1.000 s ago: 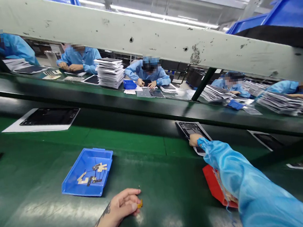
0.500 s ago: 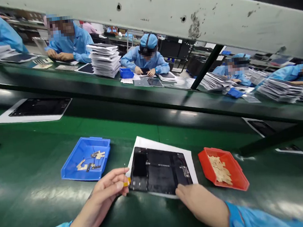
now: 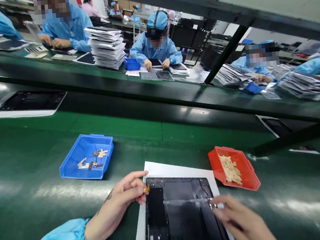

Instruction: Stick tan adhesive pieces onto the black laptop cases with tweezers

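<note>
A black tablet housing with its inner side up lies on a sheet of white paper before me. My left hand is at its upper left corner, thumb and fingers pinched on a small orange-yellow flex strip. At the right edge of the housing is my right hand, its fingers closed near a small whitish piece. Whether that piece is held or fixed to the housing I cannot make out. A thin pale strip runs across the housing.
A blue bin with small cream and black parts stands left; a red bin with tan pieces stands right. Another tablet housing lies on paper behind. Co-workers in blue sit across, beside paper stacks. A dark post rises at right.
The tablet housing and paper have come nearer to me and sit straighter. My right hand has gone from the front edge to the right edge. My left hand still holds the flex strip.
</note>
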Action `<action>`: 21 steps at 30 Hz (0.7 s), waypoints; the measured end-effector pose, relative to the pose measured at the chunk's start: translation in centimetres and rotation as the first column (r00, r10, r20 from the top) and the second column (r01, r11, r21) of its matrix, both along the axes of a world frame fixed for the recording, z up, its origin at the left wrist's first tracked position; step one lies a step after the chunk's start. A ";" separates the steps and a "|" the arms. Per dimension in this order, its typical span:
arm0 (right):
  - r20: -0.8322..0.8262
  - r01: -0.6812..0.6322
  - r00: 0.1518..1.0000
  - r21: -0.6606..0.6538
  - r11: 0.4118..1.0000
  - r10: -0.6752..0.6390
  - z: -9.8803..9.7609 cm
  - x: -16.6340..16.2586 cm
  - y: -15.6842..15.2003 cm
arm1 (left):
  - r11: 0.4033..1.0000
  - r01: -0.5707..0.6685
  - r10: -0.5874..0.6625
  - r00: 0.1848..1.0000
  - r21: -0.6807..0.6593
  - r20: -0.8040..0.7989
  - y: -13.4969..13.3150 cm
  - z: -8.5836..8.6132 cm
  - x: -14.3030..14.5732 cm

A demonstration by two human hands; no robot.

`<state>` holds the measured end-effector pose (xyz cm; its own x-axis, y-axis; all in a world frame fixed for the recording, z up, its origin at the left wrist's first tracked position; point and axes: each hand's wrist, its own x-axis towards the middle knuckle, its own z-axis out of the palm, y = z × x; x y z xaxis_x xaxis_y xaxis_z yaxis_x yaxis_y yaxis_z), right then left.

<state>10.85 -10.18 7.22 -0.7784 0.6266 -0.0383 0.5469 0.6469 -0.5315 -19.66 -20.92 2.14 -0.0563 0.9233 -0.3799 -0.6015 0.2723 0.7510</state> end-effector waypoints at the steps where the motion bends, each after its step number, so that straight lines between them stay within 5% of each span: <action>1: -0.101 0.126 0.986 -0.071 0.989 -0.133 0.8 -1.0 0.6 | 1.000 0.010 -0.010 1.000 0.000 -0.010 0.5 0.4 0.5; 3: -0.241 0.273 0.917 -0.199 0.941 -0.317 1.7 -2.9 1.5 | 0.999 0.036 -0.036 0.999 0.014 -0.018 1.7 1.5 1.6; 5: -0.318 0.274 0.866 -0.342 0.899 -0.385 1.8 -4.6 2.0 | 0.997 0.056 -0.056 0.998 0.050 -0.003 2.8 2.6 2.7; 8: -0.493 0.080 0.776 -0.541 0.837 -0.393 1.0 -6.1 2.2 | 0.992 0.051 -0.057 0.997 0.113 0.046 3.9 3.8 3.9; 10: -0.614 -0.050 0.692 -0.564 0.824 -0.378 0.5 -6.2 2.1 | 0.990 0.035 -0.046 0.996 0.137 0.075 4.1 4.2 4.4; 13: -0.660 -0.102 0.711 -0.438 0.893 -0.243 0.7 -5.5 1.9 | 0.991 0.039 -0.053 0.993 0.129 0.107 4.0 4.3 4.6; 16: -0.602 -0.188 0.796 -0.145 0.971 0.064 1.8 -5.0 2.1 | 0.993 0.061 -0.075 0.987 0.101 0.143 4.0 4.4 4.6; 18: -0.546 -0.255 0.806 0.028 0.966 0.229 2.5 -5.2 2.2 | 0.994 0.064 -0.078 0.983 0.087 0.168 4.0 4.4 4.5; 21: -0.538 -0.255 0.793 0.131 0.958 0.285 3.0 -6.2 2.1 | 0.995 0.069 -0.083 0.977 0.074 0.198 4.0 4.3 4.4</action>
<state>4.69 -8.03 10.21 -0.7983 0.3774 0.4694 -0.0253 0.7577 -0.6521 -15.25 -16.93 6.45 0.0860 0.9454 -0.3144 -0.7211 0.2768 0.6352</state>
